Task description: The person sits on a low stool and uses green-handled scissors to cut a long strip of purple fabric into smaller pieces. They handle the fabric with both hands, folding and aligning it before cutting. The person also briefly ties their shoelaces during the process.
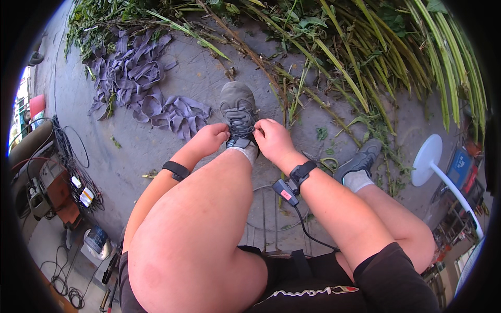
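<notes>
A grey lace-up shoe (237, 99) is on my left foot, pointing away from me, with dark shoelaces (241, 124) crossing its top. My left hand (210, 139) is at the shoe's left side, thumb and fingers pinched together at the laces. From the other side my right hand (273, 140) pinches at the laces too, its fingers bent by the ankle opening. The thin lace ends are mostly hidden by my fingers. My other shoe (359, 160), also grey, rests on the floor to the right.
Long green stalks (355, 57) with leaves cover the far floor. Purple-grey cloth strips (135, 78) lie heaped at the far left. Cables (65, 138) and machinery stand at left. A white round-topped stand (428, 159) is at right. A cabled device (286, 192) hangs beside my right wrist.
</notes>
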`<state>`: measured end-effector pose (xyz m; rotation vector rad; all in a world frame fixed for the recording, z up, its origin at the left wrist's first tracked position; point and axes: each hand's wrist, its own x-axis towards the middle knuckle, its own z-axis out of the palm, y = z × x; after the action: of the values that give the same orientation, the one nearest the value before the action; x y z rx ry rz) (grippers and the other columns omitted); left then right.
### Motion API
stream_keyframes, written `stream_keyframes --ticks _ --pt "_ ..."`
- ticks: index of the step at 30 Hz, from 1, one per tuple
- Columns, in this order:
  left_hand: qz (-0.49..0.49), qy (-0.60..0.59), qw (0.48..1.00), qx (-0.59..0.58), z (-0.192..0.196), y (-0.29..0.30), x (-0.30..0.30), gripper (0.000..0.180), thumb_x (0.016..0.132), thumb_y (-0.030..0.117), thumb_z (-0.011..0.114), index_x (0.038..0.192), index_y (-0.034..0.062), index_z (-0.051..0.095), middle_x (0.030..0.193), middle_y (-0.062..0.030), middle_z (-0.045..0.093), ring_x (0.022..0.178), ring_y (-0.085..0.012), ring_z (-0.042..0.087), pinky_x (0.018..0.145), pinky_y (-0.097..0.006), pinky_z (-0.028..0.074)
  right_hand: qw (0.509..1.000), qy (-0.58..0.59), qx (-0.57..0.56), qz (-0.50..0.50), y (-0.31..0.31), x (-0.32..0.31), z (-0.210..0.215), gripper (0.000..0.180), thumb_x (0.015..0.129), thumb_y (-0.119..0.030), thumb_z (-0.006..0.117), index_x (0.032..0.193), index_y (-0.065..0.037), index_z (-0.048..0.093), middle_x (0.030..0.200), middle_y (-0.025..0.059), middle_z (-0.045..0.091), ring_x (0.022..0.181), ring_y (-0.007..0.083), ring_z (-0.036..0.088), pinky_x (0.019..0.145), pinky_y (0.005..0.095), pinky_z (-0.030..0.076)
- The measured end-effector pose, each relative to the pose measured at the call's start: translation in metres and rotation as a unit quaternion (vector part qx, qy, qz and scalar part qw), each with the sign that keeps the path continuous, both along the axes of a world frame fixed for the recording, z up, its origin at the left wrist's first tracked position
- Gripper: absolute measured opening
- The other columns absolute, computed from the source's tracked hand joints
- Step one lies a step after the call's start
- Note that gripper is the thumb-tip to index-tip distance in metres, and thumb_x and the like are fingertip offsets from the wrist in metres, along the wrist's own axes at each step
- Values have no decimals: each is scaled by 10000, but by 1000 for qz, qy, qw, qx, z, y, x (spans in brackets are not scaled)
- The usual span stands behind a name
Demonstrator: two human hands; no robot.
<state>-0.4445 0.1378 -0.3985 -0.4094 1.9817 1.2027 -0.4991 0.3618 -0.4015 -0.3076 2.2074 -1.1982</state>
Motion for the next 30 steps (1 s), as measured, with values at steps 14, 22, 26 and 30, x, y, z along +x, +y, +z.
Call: stream_keyframes --ticks 14,22,26,30 --pt "48 19 998 20 31 1 -18 242 778 -21 701 989 71 625 639 69 389 587 -45 363 544 -226 329 991 -94 -89 -41 8 -12 15 151 820 -26 646 970 -30 656 858 109 611 740 253 602 683 332 485" --pt "45 18 999 13 12 1 -18 257 749 65 753 987 65 655 608 30 453 571 -77 421 541 -269 375 990 -82 -118 -3 7 -9 5 202 793 0 661 990 -43 667 862 107 607 757 252 609 696 335 486" --pt "38 16 999 -21 10 2 -14 254 747 77 760 974 44 653 641 -14 531 593 -99 474 560 -283 406 990 -101 -98 -25 4 -12 7 188 793 -18 674 975 -31 629 860 106 612 748 236 604 688 339 483" --pt "-7 46 998 -38 17 5 -21 256 757 92 752 979 20 648 713 -84 622 648 -157 569 614 -321 462 985 -122 -92 -77 0 -5 -3 183 800 -37 681 968 -23 608 840 104 616 735 223 601 678 338 485"
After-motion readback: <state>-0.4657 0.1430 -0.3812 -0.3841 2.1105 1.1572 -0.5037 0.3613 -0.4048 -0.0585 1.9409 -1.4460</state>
